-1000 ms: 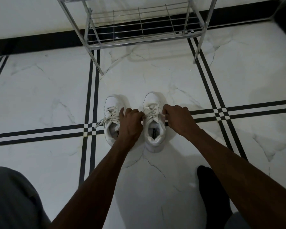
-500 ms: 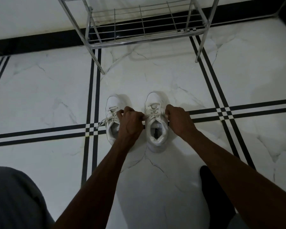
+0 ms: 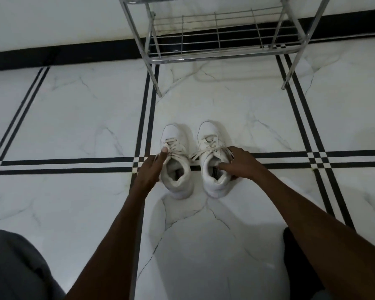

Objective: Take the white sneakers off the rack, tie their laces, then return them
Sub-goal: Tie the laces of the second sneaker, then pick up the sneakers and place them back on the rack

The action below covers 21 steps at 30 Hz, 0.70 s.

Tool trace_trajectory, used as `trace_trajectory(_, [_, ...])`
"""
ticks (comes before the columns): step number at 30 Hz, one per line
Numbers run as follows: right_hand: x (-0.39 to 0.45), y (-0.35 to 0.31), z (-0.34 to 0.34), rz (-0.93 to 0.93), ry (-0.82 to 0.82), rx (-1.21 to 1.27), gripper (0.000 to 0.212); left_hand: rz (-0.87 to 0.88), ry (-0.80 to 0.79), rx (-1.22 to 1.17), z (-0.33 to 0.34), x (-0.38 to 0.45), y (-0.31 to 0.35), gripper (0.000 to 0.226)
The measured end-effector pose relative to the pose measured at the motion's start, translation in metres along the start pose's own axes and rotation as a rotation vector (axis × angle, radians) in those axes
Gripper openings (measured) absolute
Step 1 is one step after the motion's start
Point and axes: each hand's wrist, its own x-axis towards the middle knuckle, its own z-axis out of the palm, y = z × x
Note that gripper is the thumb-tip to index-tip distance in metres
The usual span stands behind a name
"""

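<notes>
**White sneakers on the marble floor, a hand at each**

The floor [image 3: 85, 118] is white marble-look tile with grey veining, crossed by paired black inlay stripes that meet in small checkered squares. A black skirting band [image 3: 52, 55] runs along the foot of a pale wall beyond it.

The metal rack [image 3: 221, 40] stands against that wall; its lowest wire shelf is bare and its upper part is cut off by the top edge. All places below are given from this rack.

Nearer the camera than the rack, in front of its left half, the two white sneakers [image 3: 195, 161] sit side by side on the floor, toes toward the rack, just apart. The left sneaker [image 3: 175, 169] has the left hand [image 3: 152, 169] against its outer side, thumb lying over the laces [image 3: 174, 149], fingers curled around the side; it seems to grip the shoe, though the fingers are mostly hidden. The right hand [image 3: 240, 164] clasps the right sneaker [image 3: 214, 167], fingers over its outer side and thumb dipped into the opening. Loose lace ends trail between the shoes.

A dark label shows inside each shoe, too small to read. A grey-clad knee [image 3: 15, 267] fills the lower left corner, and a dark shape [image 3: 299, 260], perhaps a socked foot, lies partly behind the right forearm.
</notes>
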Motion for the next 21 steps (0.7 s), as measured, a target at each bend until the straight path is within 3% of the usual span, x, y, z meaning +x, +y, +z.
trace_trajectory(2, [0.006,-0.003,0.007,-0.048,0.071,-0.061,0.037,0.009,-0.078,-0.118,0.004,-0.005,-0.007,0.016])
trace_trajectory(6, [0.009,-0.007,0.015,-0.067,0.153,-0.065,0.031,0.007,-0.106,-0.153,0.004,-0.003,-0.016,0.032])
trace_trajectory(10, [0.008,-0.007,0.019,-0.089,0.208,-0.031,0.026,0.091,-0.03,-0.031,0.013,-0.001,-0.015,0.045])
trace_trajectory(13, [0.008,-0.004,0.017,-0.103,0.224,-0.026,0.025,0.142,0.06,-0.001,0.028,-0.002,-0.011,0.042])
trace_trajectory(17, [0.008,0.003,0.004,-0.132,0.276,0.017,0.017,0.228,0.11,0.03,0.041,-0.001,0.003,0.062])
trace_trajectory(21, [-0.011,-0.013,-0.026,-0.168,0.333,0.108,0.029,0.308,0.186,0.024,0.041,-0.015,0.04,0.041])
